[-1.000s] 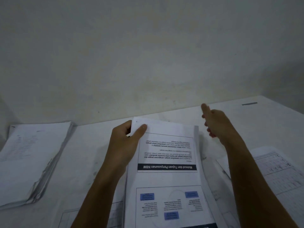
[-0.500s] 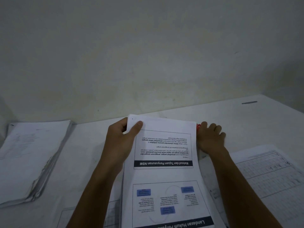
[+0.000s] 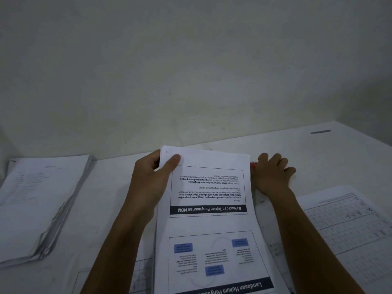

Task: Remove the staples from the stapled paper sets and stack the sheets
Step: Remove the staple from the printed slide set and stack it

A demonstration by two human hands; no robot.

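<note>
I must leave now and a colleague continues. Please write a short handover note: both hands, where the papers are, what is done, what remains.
Left hand pinches the top left corner of the printed paper set, thumb on top.
Right hand rests on the table beside the set, over a small red object; whether it grips it cannot be told.
A stack of sheets lies at the left; table-form sheets lie at the right.
Whether this set is still stapled is not visible. Left: check it, then add its sheets to the stack.

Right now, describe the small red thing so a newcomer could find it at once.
Start at the white table by the wall. On it the left hand holds up the printed paper set. At its far right corner, under the right hand, peeks the red object, the only red thing here.
</note>
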